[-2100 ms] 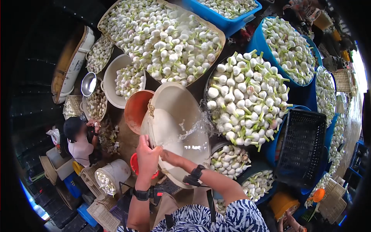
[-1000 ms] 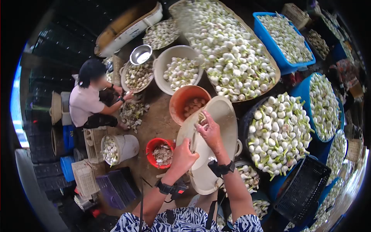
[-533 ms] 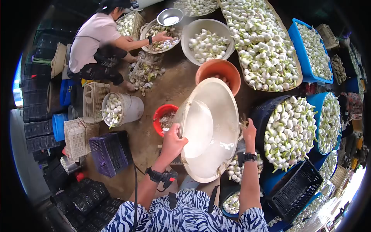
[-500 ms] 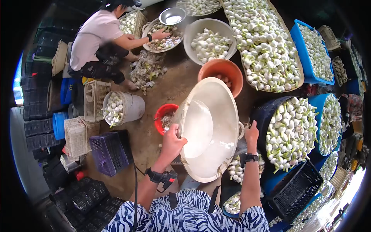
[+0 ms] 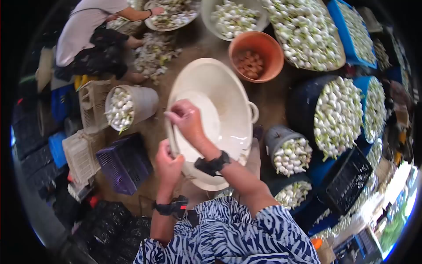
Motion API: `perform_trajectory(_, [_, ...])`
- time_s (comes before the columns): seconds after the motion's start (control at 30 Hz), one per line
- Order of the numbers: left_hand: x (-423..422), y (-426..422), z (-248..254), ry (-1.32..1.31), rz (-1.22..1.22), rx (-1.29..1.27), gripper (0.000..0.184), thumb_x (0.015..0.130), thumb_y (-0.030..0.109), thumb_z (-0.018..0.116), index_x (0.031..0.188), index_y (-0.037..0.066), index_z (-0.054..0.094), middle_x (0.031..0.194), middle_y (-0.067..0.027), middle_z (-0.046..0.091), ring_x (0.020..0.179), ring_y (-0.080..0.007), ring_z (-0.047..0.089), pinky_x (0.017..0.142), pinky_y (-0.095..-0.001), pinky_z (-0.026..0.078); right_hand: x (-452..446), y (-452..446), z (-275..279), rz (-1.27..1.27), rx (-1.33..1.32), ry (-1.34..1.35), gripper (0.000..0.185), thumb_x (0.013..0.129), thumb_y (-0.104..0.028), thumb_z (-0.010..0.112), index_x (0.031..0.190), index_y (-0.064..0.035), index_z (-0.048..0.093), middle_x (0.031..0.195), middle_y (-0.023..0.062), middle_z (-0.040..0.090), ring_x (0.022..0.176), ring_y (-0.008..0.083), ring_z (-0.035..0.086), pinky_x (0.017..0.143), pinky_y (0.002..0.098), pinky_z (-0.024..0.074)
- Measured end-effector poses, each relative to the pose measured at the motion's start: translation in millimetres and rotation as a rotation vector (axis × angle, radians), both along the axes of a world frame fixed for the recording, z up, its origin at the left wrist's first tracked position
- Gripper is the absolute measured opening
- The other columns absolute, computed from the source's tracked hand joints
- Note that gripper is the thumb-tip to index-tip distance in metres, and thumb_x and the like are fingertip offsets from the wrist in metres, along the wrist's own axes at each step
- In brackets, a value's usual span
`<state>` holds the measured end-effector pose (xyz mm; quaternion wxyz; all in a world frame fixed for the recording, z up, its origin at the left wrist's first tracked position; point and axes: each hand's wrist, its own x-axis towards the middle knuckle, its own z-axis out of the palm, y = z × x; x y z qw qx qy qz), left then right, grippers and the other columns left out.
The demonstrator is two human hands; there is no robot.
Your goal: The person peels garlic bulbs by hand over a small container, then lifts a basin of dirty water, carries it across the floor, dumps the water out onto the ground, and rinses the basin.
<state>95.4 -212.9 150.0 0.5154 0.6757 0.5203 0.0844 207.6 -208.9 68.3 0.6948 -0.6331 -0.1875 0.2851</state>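
A large off-white basin [image 5: 228, 110], tilted, with a little water shining near its lower right, is in front of me. My left hand [image 5: 170, 163] is closed round its left rim. My right hand [image 5: 184, 116] has crossed over the basin to the same rim, higher up; its fingers are bent together at the edge, and whatever they may hold is too small to make out. An orange bucket [image 5: 273, 57] with brownish lumps in it stands just beyond the basin's upper right side.
Garlic bulbs fill a dark tub [image 5: 303, 103], a grey bucket [image 5: 274, 141] and a white bucket [image 5: 145, 105]. A purple crate [image 5: 125, 163] lies at the left, a black crate [image 5: 347, 180] at the right. A co-worker [image 5: 88, 26] crouches at the upper left, beside a peelings heap [image 5: 154, 57].
My right hand has moved left from beyond the basin's right side to its left rim. The basin has shifted left and up in view. The red bucket is now hidden.
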Motion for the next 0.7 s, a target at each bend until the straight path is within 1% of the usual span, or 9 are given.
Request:
perform_trajectory(0.03, [-7.9,6.7,1.8,0.033,-0.006,-0.018,0.036,0.063,-0.001,0.050,0.099,-0.001,0.052,0.083,-0.0002,0.053,0.074,-0.0069,0.050,0.068,-0.0207,0.043,-6.4,2.6,5.8,-0.007,0.047,-0.168,0.011,0.078,-0.007,0.065,0.072,0.0009,0.059,0.069,0.0063,0.056,0.056,0.0117,0.056,0.048,0.0249,0.0443])
perform_trajectory(0.17, [-40.2,25.2,-3.2,-0.029,0.066,0.036,0.036,0.065,-0.003,0.048,0.100,-0.001,0.052,0.088,-0.0013,0.055,0.078,-0.0084,0.051,0.074,-0.0222,0.043,-20.6,-39.3,3.1,0.250,0.015,0.473,0.011,0.082,-0.006,0.061,0.073,0.0012,0.059,0.063,0.0024,0.056,0.049,0.0062,0.052,0.045,0.0206,0.0418])
perform_trajectory(0.23, [-55.6,35.5,0.4,0.035,0.097,0.045,0.035,0.067,-0.002,0.047,0.101,0.000,0.052,0.087,-0.0012,0.055,0.073,-0.0081,0.051,0.064,-0.0207,0.043,-19.8,-85.3,-53.1,0.091,-0.238,0.328,0.002,0.078,-0.001,0.060,0.076,0.0002,0.059,0.069,0.0068,0.060,0.054,0.0139,0.057,0.050,0.0249,0.0457])
perform_trajectory(0.3, [-69.1,44.6,-0.2,0.004,0.089,0.110,0.037,0.066,-0.002,0.047,0.102,0.001,0.052,0.082,-0.0010,0.055,0.057,-0.0049,0.046,0.042,-0.0184,0.031,-9.3,-135.6,-127.0,-0.109,-0.529,-0.407,0.004,0.075,0.000,0.054,0.076,-0.0009,0.058,0.076,0.0146,0.060,0.064,0.0293,0.060,0.056,0.0388,0.0487])
perform_trajectory(0.33, [-70.1,46.6,1.8,-0.039,0.156,0.064,0.040,0.066,-0.002,0.047,0.106,0.001,0.051,0.083,-0.0010,0.056,0.056,-0.0049,0.046,0.042,-0.0181,0.033,-8.4,-155.8,-161.0,-0.050,-0.666,-0.411,0.007,0.075,-0.002,0.052,0.076,-0.0022,0.059,0.078,0.0165,0.059,0.069,0.0330,0.058,0.060,0.0418,0.0481])
perform_trajectory(0.37, [-71.5,49.2,6.0,0.018,0.204,0.057,0.039,0.065,-0.001,0.051,0.104,-0.001,0.051,0.091,-0.0048,0.056,0.084,-0.0114,0.053,0.075,-0.0219,0.043,-10.8,-175.0,-192.9,0.008,-0.807,-0.411,0.010,0.074,-0.004,0.050,0.077,-0.0035,0.060,0.079,0.0183,0.058,0.073,0.0368,0.057,0.063,0.0447,0.0475])
perform_trajectory(0.43, [-72.1,53.0,12.7,0.025,0.256,-0.087,0.051,0.066,0.000,0.050,0.116,-0.002,0.046,0.096,-0.0082,0.057,0.071,-0.0094,0.053,0.044,-0.0167,0.035,-22.6,-184.6,-238.2,0.183,-1.007,-0.383,0.014,0.077,-0.017,0.056,0.078,-0.0040,0.060,0.081,0.0172,0.055,0.076,0.0343,0.057,0.068,0.0422,0.0472])
perform_trajectory(0.53, [-71.0,51.3,-2.1,-0.177,0.292,0.028,0.053,0.066,0.001,0.050,0.119,-0.002,0.045,0.096,-0.0091,0.058,0.065,-0.0096,0.052,0.040,-0.0173,0.030,-27.2,-179.1,-195.1,0.326,-0.861,-0.482,0.026,0.076,-0.027,0.063,0.077,-0.0014,0.059,0.086,0.0176,0.055,0.087,0.0343,0.054,0.075,0.0418,0.0472])
perform_trajectory(0.7, [-35.8,49.3,11.4,-0.110,0.479,0.064,0.054,0.065,0.003,0.049,0.119,-0.004,0.046,0.097,-0.0108,0.058,0.070,-0.0125,0.055,0.044,-0.0177,0.036,-32.6,-210.0,-172.5,0.510,-0.854,-0.494,0.018,0.078,-0.019,0.059,0.075,-0.0018,0.059,0.086,0.0168,0.055,0.082,0.0338,0.054,0.074,0.0408,0.0470])
